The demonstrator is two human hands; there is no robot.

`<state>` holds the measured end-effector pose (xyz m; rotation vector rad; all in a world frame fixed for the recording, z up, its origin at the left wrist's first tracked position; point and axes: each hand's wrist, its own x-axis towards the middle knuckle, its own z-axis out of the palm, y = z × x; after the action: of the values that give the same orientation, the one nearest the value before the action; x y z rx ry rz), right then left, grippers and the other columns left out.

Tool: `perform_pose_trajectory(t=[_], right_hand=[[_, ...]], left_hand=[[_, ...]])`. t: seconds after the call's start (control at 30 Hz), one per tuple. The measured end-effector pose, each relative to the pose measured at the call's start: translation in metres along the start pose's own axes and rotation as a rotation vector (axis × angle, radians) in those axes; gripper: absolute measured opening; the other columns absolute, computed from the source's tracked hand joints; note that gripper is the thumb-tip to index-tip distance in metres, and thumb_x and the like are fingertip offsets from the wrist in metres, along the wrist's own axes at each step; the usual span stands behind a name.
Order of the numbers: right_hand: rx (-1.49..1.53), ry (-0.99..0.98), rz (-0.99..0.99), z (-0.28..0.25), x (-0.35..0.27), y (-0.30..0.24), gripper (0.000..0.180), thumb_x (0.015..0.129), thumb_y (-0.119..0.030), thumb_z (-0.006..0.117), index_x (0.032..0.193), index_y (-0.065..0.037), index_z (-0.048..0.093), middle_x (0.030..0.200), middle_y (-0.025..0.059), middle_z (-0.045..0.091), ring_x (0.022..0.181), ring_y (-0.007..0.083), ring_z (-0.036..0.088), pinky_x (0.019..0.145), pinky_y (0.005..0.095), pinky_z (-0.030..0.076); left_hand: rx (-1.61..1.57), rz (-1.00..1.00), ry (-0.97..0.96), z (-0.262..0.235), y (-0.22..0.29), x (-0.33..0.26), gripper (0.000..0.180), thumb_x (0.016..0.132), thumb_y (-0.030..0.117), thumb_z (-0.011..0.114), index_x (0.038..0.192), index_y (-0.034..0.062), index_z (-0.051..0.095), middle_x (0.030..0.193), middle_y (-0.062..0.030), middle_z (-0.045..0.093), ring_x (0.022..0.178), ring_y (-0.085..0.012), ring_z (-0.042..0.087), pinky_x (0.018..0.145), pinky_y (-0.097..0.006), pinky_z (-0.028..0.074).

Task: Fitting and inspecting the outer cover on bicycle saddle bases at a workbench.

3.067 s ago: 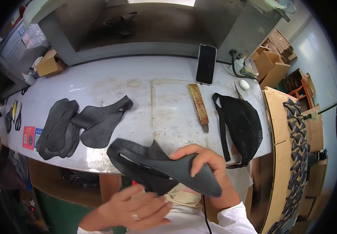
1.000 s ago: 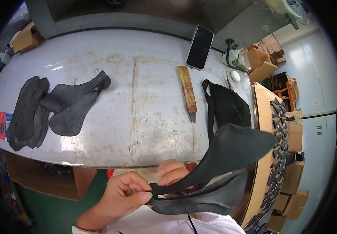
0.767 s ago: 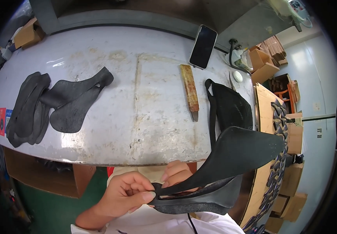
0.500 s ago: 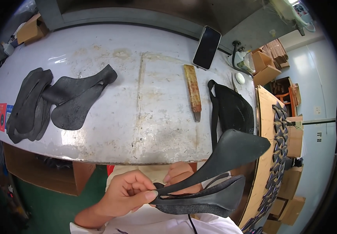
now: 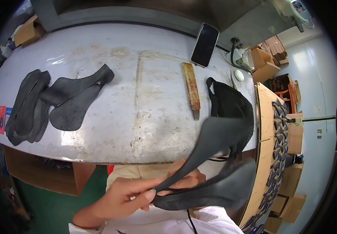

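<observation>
A black, flexible two-winged piece (image 5: 215,136), shaped like a bicycle saddle cover, is in both my hands in front of the table edge. My left hand (image 5: 127,197) pinches its narrow end between thumb and fingers. Bent fingers of my right hand (image 5: 192,179) show on both sides of the upper wing near that end; the rest of this hand is hidden. Both wings point right and stand apart, the lower one blurred. Beyond the upper wing lies a black mesh pouch with a strap (image 5: 232,103). A worn, tape-wrapped blade tool (image 5: 192,85) lies on the table.
Similar black pieces (image 5: 28,105) lie stacked on the left of the white table (image 5: 114,132), with another piece (image 5: 79,97) beside them. A phone (image 5: 205,45) leans at the back. Several small black pieces line a board (image 5: 268,132) at right. An open carton (image 5: 44,171) stands below left.
The upper wing has swung up and left over the pouch, while the lower wing has shifted right and blurred. My left hand keeps its pinch on the narrow end. My right hand has risen slightly.
</observation>
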<state>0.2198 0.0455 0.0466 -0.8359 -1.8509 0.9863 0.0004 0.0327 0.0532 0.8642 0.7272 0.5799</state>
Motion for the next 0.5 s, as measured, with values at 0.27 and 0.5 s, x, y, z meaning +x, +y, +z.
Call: perform_pose_trajectory(t=[0.27, 0.5], right_hand=[[0.133, -0.151, 0.322, -0.016, 0.012, 0.001, 0.019, 0.079, -0.019, 0.081, 0.086, -0.004, 0.072, 0.081, 0.0099, 0.066, 0.075, 0.0243, 0.063, 0.068, 0.0364, 0.049], [0.295, -0.003, 0.387, -0.017, -0.044, -0.016, 0.023, 0.083, -0.024, 0.077, 0.093, -0.004, 0.072, 0.088, 0.0117, 0.067, 0.083, 0.0251, 0.064, 0.074, 0.0372, 0.049]], left_hand=[[-0.135, -0.017, -0.036, -0.002, -0.012, -0.005, 0.041, 0.099, 0.003, 0.052, 0.140, 0.0016, 0.051, 0.082, -0.0069, 0.068, 0.064, -0.0071, 0.061, 0.059, -0.021, 0.049], [-0.326, -0.142, 0.028, -0.008, -0.015, -0.009, 0.039, 0.098, 0.000, 0.052, 0.137, -0.0007, 0.053, 0.078, -0.0059, 0.066, 0.065, -0.0075, 0.060, 0.057, -0.022, 0.050]])
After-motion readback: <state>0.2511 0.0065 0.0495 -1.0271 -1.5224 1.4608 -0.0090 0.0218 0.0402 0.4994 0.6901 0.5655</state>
